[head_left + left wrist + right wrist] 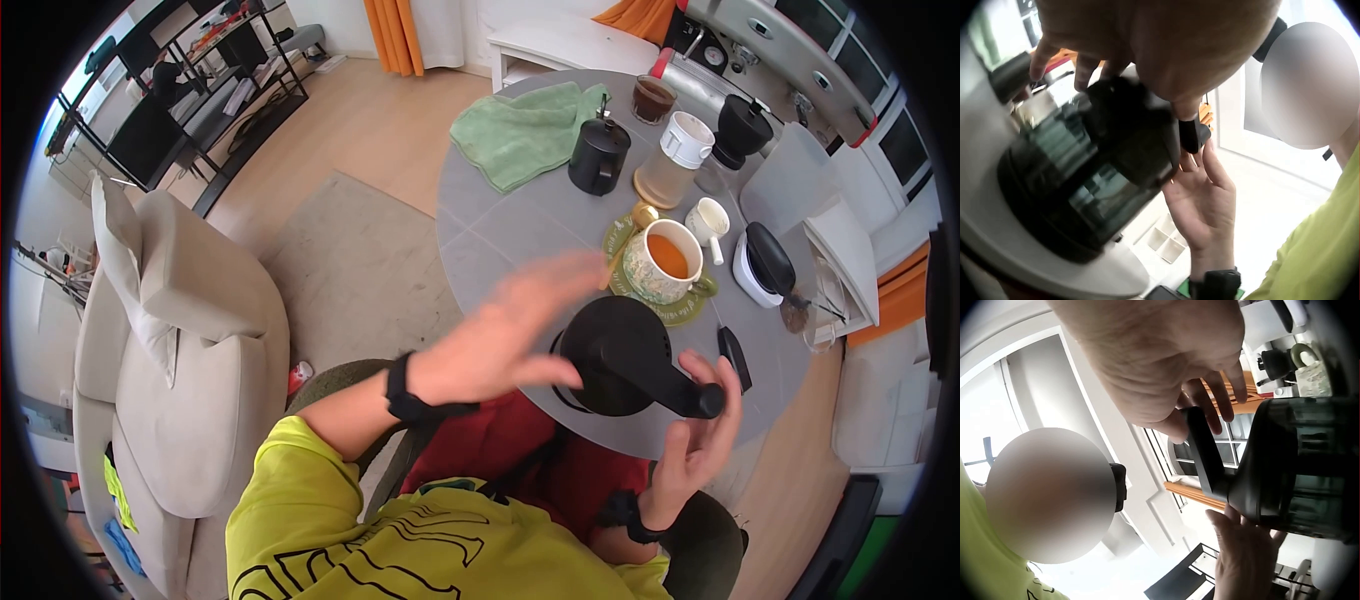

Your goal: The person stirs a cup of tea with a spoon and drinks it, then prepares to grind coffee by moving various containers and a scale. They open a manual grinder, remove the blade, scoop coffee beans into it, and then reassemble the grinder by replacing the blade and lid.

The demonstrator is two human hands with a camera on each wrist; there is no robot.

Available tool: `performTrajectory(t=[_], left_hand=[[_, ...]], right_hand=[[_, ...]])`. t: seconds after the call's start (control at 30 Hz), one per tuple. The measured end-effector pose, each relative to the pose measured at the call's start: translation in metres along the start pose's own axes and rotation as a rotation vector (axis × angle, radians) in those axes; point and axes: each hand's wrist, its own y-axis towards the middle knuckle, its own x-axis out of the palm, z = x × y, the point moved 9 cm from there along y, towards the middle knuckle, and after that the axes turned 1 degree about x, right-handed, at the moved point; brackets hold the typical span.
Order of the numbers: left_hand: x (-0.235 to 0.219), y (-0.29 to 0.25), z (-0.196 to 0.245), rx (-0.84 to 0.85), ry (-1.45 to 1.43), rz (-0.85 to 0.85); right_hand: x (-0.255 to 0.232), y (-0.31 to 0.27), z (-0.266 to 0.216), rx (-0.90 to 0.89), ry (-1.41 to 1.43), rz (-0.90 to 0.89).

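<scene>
One black lidded container (606,352) stands at the near edge of the round grey table (505,235), right before the seated person, one crank handle (672,385) running out from its lid. Two hands are at it: the left hand (500,335), blurred, is open with fingers spread beside the lid, and whether it touches I can't tell; the right hand (700,430) is open too, its fingers loosely bent around the knob end of the handle. Past the container I count one green plate (617,237) bearing one patterned cup (660,262) of orange drink, one small white cup (708,219) just beside, one black pot (599,157), one glass (653,100) of dark drink, one white-topped jar (672,160) and one green cloth (520,135). One slim black object (733,358) lies near the right hand. The handle's knob blocks part of the right hand from above, and the container's lid stands close against the plate.
</scene>
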Motion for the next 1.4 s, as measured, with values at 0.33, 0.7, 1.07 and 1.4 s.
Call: performTrajectory(t=[0.33,0.7,1.07,1.4], left_hand=[[-0.148,0.093,-0.085,0.126,0.876,0.798],[-0.094,0.11,-0.156,-0.441,0.454,0.089],[0.014,0.012,-0.024,-0.366,-0.468,-0.288],[0.051,0.001,-0.013,-0.161,-0.344,-0.176]], right_hand=[[-0.001,0.004,-0.004,-0.013,0.004,-0.101],[0.0,0.006,0.006,0.07,-0.031,-0.153],[0.003,0.012,-0.012,-0.046,0.018,-0.184],[-0.046,-0.005,-0.012,-0.121,0.052,0.099]])
